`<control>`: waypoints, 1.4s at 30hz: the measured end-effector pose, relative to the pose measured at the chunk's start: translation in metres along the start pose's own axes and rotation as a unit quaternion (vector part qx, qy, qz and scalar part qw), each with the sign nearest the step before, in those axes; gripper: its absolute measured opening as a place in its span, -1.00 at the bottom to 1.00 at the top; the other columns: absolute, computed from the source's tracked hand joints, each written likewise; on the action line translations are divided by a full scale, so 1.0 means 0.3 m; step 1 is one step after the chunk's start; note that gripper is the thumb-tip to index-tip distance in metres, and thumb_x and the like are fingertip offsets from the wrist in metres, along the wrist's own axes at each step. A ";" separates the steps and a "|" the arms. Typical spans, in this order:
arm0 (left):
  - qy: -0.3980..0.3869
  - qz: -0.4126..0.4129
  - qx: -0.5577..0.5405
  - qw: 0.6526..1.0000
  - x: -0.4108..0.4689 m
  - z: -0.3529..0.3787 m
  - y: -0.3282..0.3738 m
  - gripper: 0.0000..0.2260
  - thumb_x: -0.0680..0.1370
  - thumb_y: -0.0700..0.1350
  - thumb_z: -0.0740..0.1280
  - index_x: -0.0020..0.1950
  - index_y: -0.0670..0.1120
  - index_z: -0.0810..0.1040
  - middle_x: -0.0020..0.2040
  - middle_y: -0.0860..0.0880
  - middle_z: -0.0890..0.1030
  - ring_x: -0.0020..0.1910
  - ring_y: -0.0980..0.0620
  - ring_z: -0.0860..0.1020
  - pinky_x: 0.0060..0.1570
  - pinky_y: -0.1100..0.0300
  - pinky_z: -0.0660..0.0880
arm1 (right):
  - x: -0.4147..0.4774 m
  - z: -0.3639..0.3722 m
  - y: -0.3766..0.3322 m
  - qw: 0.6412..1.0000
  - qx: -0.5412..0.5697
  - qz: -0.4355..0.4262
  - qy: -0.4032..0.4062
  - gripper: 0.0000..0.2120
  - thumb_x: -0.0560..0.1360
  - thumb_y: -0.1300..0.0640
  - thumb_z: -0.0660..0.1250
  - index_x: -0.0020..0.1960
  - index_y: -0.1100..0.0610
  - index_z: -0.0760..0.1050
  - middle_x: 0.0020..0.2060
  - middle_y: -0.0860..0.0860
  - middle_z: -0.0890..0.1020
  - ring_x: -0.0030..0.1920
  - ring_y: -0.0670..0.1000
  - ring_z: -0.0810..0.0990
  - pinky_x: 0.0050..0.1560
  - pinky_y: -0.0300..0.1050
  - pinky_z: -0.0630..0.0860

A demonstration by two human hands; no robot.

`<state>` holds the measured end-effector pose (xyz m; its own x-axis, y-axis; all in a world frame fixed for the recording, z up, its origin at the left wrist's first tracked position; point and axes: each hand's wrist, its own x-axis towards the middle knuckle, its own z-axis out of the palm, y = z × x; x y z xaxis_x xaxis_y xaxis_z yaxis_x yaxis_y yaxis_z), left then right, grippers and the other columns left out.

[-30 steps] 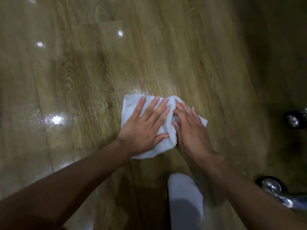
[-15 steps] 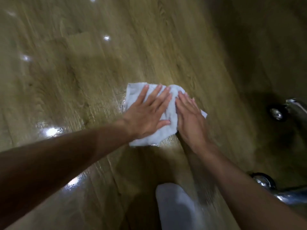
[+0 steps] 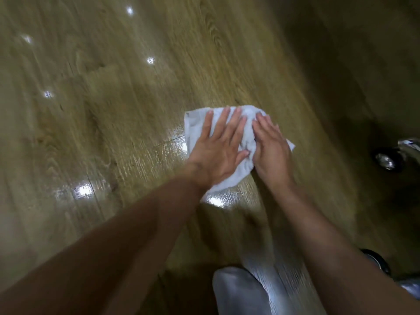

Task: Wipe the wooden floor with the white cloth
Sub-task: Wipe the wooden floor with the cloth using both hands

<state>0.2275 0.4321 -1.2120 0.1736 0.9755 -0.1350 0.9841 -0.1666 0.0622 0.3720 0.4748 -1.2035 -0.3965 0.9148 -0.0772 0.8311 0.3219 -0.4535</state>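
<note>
Both of my palms are down on the white cloth [image 3: 196, 123], which lies bunched on the wooden floor [image 3: 109, 114] just toward 3 o'clock from the middle of my view. My left hand [image 3: 218, 153] lies flat with its fingers straight and fanned toward 12 o'clock, covering the wider half of the cloth so that my weight spreads over as much fabric as it can. My right hand [image 3: 271, 153] sits beside it, nearly touching it, with its fingers straight and close together. It pins the rumpled ridge between the two hands, so that, I judge, the cloth cannot roll up under the push. Neither hand grips anything; both only press. One corner of the cloth pokes out at 3 o'clock past my right hand, and its near edge shows below my left wrist. The boards at 9 o'clock of the cloth shine as if wet, which suggests the wiping is well under way, though I cannot say how much floor is left. A chrome castor [image 3: 386, 161] stands at 3 o'clock, well apart, and another [image 3: 375, 261] at 5 o'clock; a stroke that way would need to stop short of them. A pale grey shape [image 3: 238, 292] at 6 o'clock may be my knee or foot.
</note>
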 end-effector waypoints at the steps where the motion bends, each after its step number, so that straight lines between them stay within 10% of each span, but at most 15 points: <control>1: 0.005 -0.017 -0.005 1.000 0.003 0.005 0.016 -0.38 0.62 0.16 -0.22 0.56 -0.21 -0.18 0.58 -0.19 -0.14 0.55 -0.20 -0.17 0.46 -0.25 -0.14 | 0.011 -0.008 0.003 1.000 0.007 -0.003 0.002 -0.60 0.59 0.29 0.16 0.42 0.24 0.32 0.44 0.15 0.31 0.49 0.07 0.20 0.52 -0.07 0.03; 9: 0.036 0.064 -0.017 0.997 -0.107 0.055 0.065 -0.37 0.64 0.18 -0.08 0.56 -0.22 0.04 0.56 -0.20 0.05 0.55 -0.21 -0.01 0.45 -0.26 0.00 | -0.196 0.002 0.007 0.999 0.046 -0.017 -0.001 -0.53 0.58 0.13 0.12 0.42 0.33 0.29 0.43 0.21 0.31 0.48 0.15 0.22 0.49 0.09 0.12; 16: 0.011 -0.057 -0.037 0.998 0.084 0.001 0.002 -0.41 0.62 0.11 -0.19 0.56 -0.18 -0.16 0.58 -0.14 -0.12 0.56 -0.13 -0.16 0.49 -0.18 -0.18 | 0.118 -0.010 -0.026 0.998 0.041 0.021 0.030 -0.59 0.58 0.33 0.08 0.42 0.26 0.32 0.44 0.16 0.33 0.49 0.08 0.21 0.50 0.01 0.09; 23: 0.031 0.075 0.001 0.997 -0.115 0.032 -0.115 -0.38 0.63 0.19 -0.08 0.56 -0.19 0.09 0.56 -0.15 0.10 0.55 -0.14 0.03 0.47 -0.20 0.05 | -0.120 0.080 -0.124 0.998 0.066 -0.004 0.002 -0.52 0.57 0.20 0.01 0.46 0.32 0.21 0.47 0.16 0.24 0.51 0.08 0.12 0.51 0.02 0.05; 32: -0.026 -0.021 0.022 0.999 0.030 -0.037 -0.279 -0.39 0.62 0.15 -0.16 0.57 -0.15 -0.19 0.59 -0.09 -0.16 0.56 -0.08 -0.19 0.50 -0.12 -0.18 | 0.214 0.087 -0.230 1.000 0.017 -0.009 -0.001 -0.53 0.57 0.22 0.06 0.47 0.29 0.21 0.48 0.16 0.24 0.52 0.06 0.13 0.51 -0.08 -0.02; 42: -0.029 0.089 0.021 0.995 -0.324 0.008 -0.380 -0.31 0.61 0.26 -0.12 0.56 -0.22 0.05 0.57 -0.17 0.00 0.56 -0.16 -0.06 0.47 -0.17 0.00 | -0.052 0.186 -0.318 0.990 0.042 -0.131 -0.041 -0.56 0.53 0.33 0.15 0.41 0.33 0.30 0.41 0.19 0.35 0.45 0.06 0.24 0.48 -0.08 0.09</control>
<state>0.0986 0.3559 -1.2083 0.3466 0.9200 -0.1830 0.9379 -0.3434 0.0497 0.2771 0.4163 -1.2086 -0.6270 0.7788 -0.0172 0.6617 0.5209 -0.5393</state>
